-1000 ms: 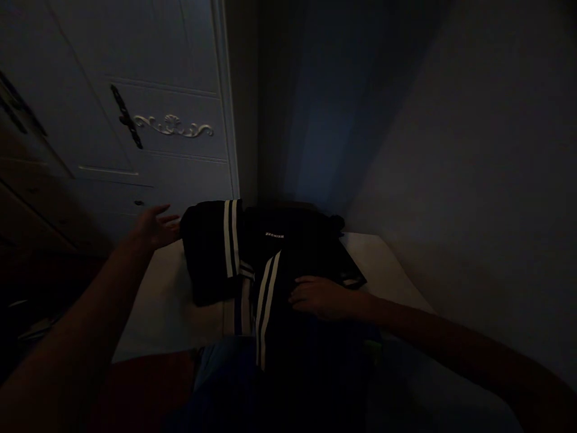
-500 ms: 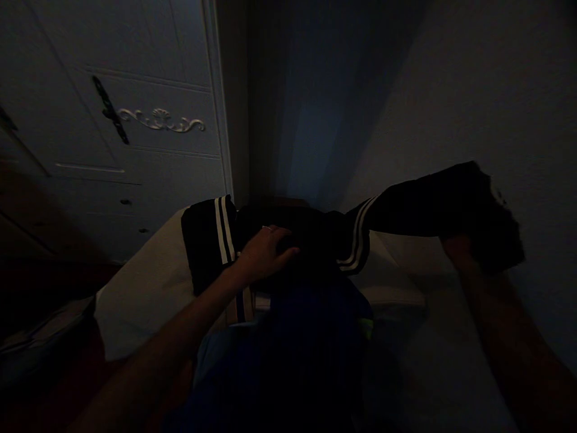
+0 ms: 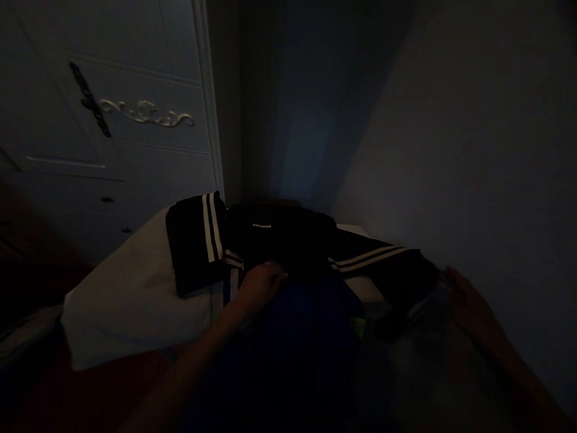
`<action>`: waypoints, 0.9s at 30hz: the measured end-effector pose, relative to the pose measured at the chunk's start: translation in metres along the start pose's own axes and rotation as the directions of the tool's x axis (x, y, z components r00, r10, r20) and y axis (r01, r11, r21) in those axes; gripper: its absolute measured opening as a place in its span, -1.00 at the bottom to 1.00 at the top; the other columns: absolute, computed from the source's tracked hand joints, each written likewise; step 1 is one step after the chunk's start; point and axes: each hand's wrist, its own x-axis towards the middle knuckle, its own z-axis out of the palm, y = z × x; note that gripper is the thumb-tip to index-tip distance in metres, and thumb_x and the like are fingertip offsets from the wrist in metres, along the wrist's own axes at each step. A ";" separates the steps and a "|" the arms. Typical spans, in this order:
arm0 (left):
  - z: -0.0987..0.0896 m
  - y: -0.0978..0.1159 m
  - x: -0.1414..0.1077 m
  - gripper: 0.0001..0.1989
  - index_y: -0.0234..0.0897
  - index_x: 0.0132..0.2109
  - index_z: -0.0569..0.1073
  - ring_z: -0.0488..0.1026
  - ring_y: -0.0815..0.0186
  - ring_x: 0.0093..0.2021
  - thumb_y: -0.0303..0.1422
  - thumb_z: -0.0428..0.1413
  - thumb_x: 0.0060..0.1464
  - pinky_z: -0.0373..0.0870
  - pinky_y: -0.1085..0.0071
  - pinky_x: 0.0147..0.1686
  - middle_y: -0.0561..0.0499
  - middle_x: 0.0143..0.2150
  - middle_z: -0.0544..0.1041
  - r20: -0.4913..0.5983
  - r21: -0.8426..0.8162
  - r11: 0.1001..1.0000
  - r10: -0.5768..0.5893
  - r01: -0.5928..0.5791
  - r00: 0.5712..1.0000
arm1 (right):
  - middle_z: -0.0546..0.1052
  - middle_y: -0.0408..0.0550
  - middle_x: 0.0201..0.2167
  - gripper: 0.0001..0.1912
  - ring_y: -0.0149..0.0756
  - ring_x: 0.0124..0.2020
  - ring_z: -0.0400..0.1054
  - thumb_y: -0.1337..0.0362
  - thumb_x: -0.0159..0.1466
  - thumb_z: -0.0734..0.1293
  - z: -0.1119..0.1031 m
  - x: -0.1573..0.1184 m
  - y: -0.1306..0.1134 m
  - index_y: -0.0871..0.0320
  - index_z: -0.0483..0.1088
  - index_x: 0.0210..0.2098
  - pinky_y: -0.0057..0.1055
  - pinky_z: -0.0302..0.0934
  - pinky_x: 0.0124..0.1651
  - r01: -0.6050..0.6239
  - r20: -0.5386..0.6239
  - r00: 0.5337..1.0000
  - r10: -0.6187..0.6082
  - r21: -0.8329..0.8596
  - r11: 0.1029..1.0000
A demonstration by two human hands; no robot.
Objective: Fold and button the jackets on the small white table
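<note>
Lying across a pale, cloth-like surface (image 3: pixel 130 294) in near-darkness, between a white panelled door (image 3: pixel 153 141) and a bare wall (image 3: pixel 473 150): a dark garment (image 3: pixel 288 240) trimmed in white stripes, one striped part (image 3: pixel 193 240) doubled over at left, a striped sleeve (image 3: pixel 401 270) stretched out at right. Resting low on the garment's near middle, fingers curled inward: the left hand (image 3: pixel 264 281), too dim to tell whether pinching cloth or only pressing it. Poised at the sleeve's outer end, fingers bent and blurred: the right hand (image 3: pixel 464 297), impossible to tell whether gripping. Judging by the drape and rounded folds, soft, limp and probably light, with little stiffness to keep a shape when raised from one point; likelier to sag or crease than to break. Apparently not slippery, though hard to judge in such light. Best taken by the sleeve end between thumb and fingers, with a flat palm on the body against dragging. Better lifted from two well-separated spots than one.
</note>
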 end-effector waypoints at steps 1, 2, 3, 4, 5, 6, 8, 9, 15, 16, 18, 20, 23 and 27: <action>0.004 0.000 -0.002 -0.75 -0.17 -0.26 0.56 0.50 0.10 -0.12 -0.24 0.00 0.23 0.33 0.22 -0.04 -0.10 -0.16 0.58 -0.046 -0.002 1.000 -0.011 0.011 0.999 | 0.45 0.13 0.10 -0.34 0.02 0.03 0.44 0.18 0.11 0.25 0.005 0.000 -0.012 -0.26 0.24 0.22 -0.05 0.42 -0.14 -0.033 -0.030 0.999 0.035 0.045 0.998; 0.008 0.000 -0.003 -0.73 -0.19 -0.22 0.55 0.49 0.09 -0.13 -0.23 -0.01 0.24 0.33 0.22 -0.05 -0.12 -0.16 0.58 -0.091 0.012 1.000 -0.022 0.023 0.996 | 0.40 0.07 0.17 -0.32 0.01 0.09 0.40 0.20 0.11 0.25 0.011 0.001 -0.031 -0.26 0.22 0.24 -0.02 0.40 -0.05 -0.044 -0.045 0.998 0.048 0.077 0.996; 0.013 0.001 -0.003 -0.72 -0.21 -0.19 0.55 0.48 0.08 -0.14 -0.22 -0.02 0.24 0.33 0.20 -0.06 -0.15 -0.17 0.57 -0.127 0.042 0.999 -0.025 0.030 0.992 | 0.36 0.03 0.21 -0.34 0.01 0.12 0.37 0.22 0.14 0.24 0.019 0.002 -0.054 -0.23 0.22 0.24 0.03 0.36 0.02 -0.027 -0.039 0.999 0.029 0.070 0.997; 0.017 0.002 -0.003 -0.70 -0.23 -0.17 0.54 0.47 0.07 -0.14 -0.20 -0.03 0.25 0.33 0.19 -0.07 -0.17 -0.17 0.56 -0.151 0.078 0.997 -0.015 0.027 0.988 | 0.37 0.02 0.20 -0.41 0.00 0.14 0.35 0.24 0.18 0.23 0.028 0.003 -0.081 -0.16 0.25 0.22 0.06 0.32 0.09 0.043 0.004 0.999 -0.044 0.074 0.996; 0.021 0.003 -0.002 -0.69 -0.24 -0.15 0.53 0.46 0.06 -0.13 -0.18 -0.03 0.25 0.32 0.18 -0.06 -0.18 -0.16 0.55 -0.163 0.114 0.993 0.007 0.011 0.987 | 0.41 0.02 0.15 -0.52 -0.03 0.14 0.35 0.23 0.24 0.23 0.040 0.004 -0.108 -0.10 0.32 0.16 0.07 0.28 0.14 0.154 0.071 0.984 -0.161 0.091 0.984; 0.024 0.004 0.000 -0.68 -0.24 -0.15 0.53 0.45 0.06 -0.12 -0.17 -0.03 0.25 0.31 0.18 -0.05 -0.18 -0.16 0.55 -0.165 0.141 0.990 0.035 -0.012 0.986 | 0.46 0.00 0.09 -0.64 -0.07 0.13 0.36 0.22 0.29 0.22 0.054 0.004 -0.135 -0.07 0.39 0.07 0.03 0.27 0.16 0.266 0.149 0.947 -0.285 0.138 0.954; 0.028 0.005 0.003 -0.68 -0.24 -0.17 0.54 0.43 0.09 -0.09 -0.17 -0.04 0.25 0.28 0.20 -0.02 -0.17 -0.16 0.55 -0.172 0.144 0.989 0.069 -0.044 0.983 | 0.49 0.01 0.05 -0.72 -0.15 0.09 0.38 0.21 0.36 0.21 0.086 0.003 -0.181 0.00 0.43 0.02 -0.07 0.29 0.15 0.410 0.240 0.853 -0.464 0.243 0.879; 0.030 0.005 0.004 -0.69 -0.24 -0.19 0.54 0.43 0.11 -0.09 -0.19 -0.03 0.25 0.28 0.22 -0.02 -0.16 -0.17 0.55 -0.192 0.114 0.992 0.066 -0.045 0.979 | 0.49 0.03 0.04 -0.71 -0.14 0.09 0.38 0.19 0.36 0.23 0.103 0.001 -0.197 0.04 0.42 0.03 -0.09 0.29 0.14 0.469 0.261 0.810 -0.525 0.248 0.848; 0.033 0.002 0.008 -0.65 -0.26 -0.43 0.53 0.38 0.29 -0.41 -0.12 0.06 0.14 0.25 0.41 -0.36 0.04 -0.49 0.46 -0.313 -0.404 0.908 -0.254 0.114 0.915 | 0.57 0.06 -0.23 -0.87 -0.13 -0.19 0.44 0.25 0.30 0.35 0.178 -0.012 -0.221 0.13 0.53 -0.21 -0.18 0.35 -0.12 0.577 0.357 0.756 -0.548 0.032 0.816; 0.035 0.002 0.008 -0.65 -0.26 -0.46 0.52 0.35 0.31 -0.44 -0.10 0.08 0.11 0.21 0.42 -0.40 0.06 -0.52 0.44 -0.312 -0.469 0.874 -0.296 0.125 0.903 | 0.58 0.03 -0.27 -0.88 -0.16 -0.23 0.44 0.29 0.31 0.34 0.183 -0.014 -0.219 0.11 0.54 -0.23 -0.22 0.34 -0.16 0.577 0.328 0.766 -0.553 0.030 0.816; 0.038 0.001 0.009 -0.65 -0.27 -0.49 0.53 0.31 0.34 -0.48 -0.10 0.13 0.05 0.16 0.45 -0.46 0.08 -0.55 0.41 -0.318 -0.558 0.818 -0.362 0.135 0.876 | 0.58 0.00 -0.29 -0.86 -0.21 -0.27 0.44 0.33 0.32 0.31 0.188 -0.018 -0.213 0.09 0.54 -0.25 -0.27 0.33 -0.20 0.587 0.252 0.774 -0.581 0.060 0.808; 0.043 0.001 0.010 -0.67 -0.28 -0.51 0.54 0.28 0.36 -0.50 -0.11 0.17 -0.01 0.12 0.45 -0.48 0.09 -0.58 0.39 -0.321 -0.622 0.768 -0.426 0.151 0.846 | 0.59 -0.02 -0.29 -0.83 -0.24 -0.28 0.44 0.35 0.34 0.29 0.189 -0.021 -0.210 0.07 0.55 -0.25 -0.30 0.34 -0.21 0.605 0.183 0.770 -0.611 0.095 0.791; 0.049 0.003 0.012 -0.70 -0.29 -0.50 0.55 0.27 0.37 -0.50 -0.12 0.22 -0.09 0.12 0.46 -0.48 0.09 -0.58 0.40 -0.296 -0.720 0.670 -0.530 0.179 0.794 | 0.60 -0.01 -0.28 -0.79 -0.24 -0.27 0.46 0.36 0.35 0.26 0.189 -0.024 -0.208 0.08 0.56 -0.23 -0.31 0.37 -0.21 0.625 0.107 0.762 -0.638 0.133 0.769; 0.055 0.010 0.010 -0.74 -0.30 -0.45 0.58 0.35 0.34 -0.43 -0.16 0.26 -0.14 0.21 0.45 -0.39 0.06 -0.53 0.47 -0.257 -0.809 0.561 -0.608 0.177 0.751 | 0.60 -0.02 -0.28 -0.77 -0.25 -0.26 0.48 0.38 0.34 0.26 0.192 -0.025 -0.208 0.06 0.57 -0.20 -0.31 0.40 -0.22 0.619 0.050 0.771 -0.635 0.177 0.765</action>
